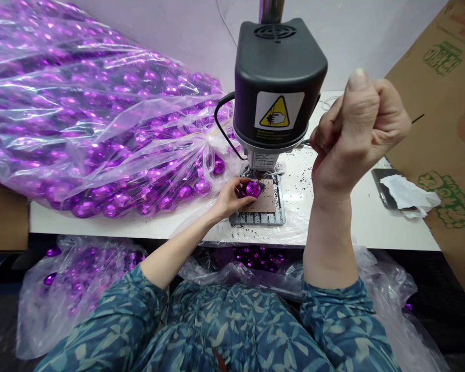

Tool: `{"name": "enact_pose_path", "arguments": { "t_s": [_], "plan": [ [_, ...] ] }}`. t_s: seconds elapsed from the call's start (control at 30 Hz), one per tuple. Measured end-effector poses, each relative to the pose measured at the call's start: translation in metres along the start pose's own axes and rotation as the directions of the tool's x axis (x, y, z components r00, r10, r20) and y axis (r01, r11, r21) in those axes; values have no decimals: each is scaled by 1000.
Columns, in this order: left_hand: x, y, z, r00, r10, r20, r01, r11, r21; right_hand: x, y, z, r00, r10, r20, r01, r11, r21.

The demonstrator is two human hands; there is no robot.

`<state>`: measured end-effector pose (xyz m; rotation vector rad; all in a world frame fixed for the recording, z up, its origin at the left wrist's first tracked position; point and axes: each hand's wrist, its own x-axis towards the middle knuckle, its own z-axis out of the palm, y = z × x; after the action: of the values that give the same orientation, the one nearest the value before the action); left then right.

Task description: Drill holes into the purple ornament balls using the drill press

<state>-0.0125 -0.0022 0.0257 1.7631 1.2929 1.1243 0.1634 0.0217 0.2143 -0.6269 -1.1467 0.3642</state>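
My left hand [234,196] is closed on a shiny purple faceted ball [252,189], thumb on the near side and fingers behind it. The ball rests on a brown square board [267,199] on the slotted metal base [279,206] of a small bench drill press [281,62]. Right above the ball is the drill's lower end; whether the bit touches it I cannot tell. Raised to the right of the machine's dark housing, my right hand [358,121] makes a fist around the feed lever, whose grip is mostly hidden by the fingers. Dark shavings lie around the base.
A large clear bag of purple balls [139,139] fills the left of the white table [194,227]. Another bag of balls [81,279] hangs below at left. Purple balls [259,257] lie under the table edge. At right are a cardboard box [442,129] and white tissue [408,191].
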Motion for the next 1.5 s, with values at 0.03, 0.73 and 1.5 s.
{"name": "enact_pose_path", "arguments": {
  "t_s": [0.03, 0.73, 1.5],
  "plan": [
    [1, 1, 2, 1000, 22, -1, -22, 999, 31, 0, 1, 0, 1000, 3, -2, -3, 1000, -22],
    [-12, -5, 33, 996, 30, -79, -40, 991, -126, -14, -7, -4, 998, -56, -33, 59, 995, 75],
    [-12, -17, 36, 987, 115, -114, -133, 976, -170, -52, 47, -25, 840, -530, -115, 539, 839, 76]
  ]
}}
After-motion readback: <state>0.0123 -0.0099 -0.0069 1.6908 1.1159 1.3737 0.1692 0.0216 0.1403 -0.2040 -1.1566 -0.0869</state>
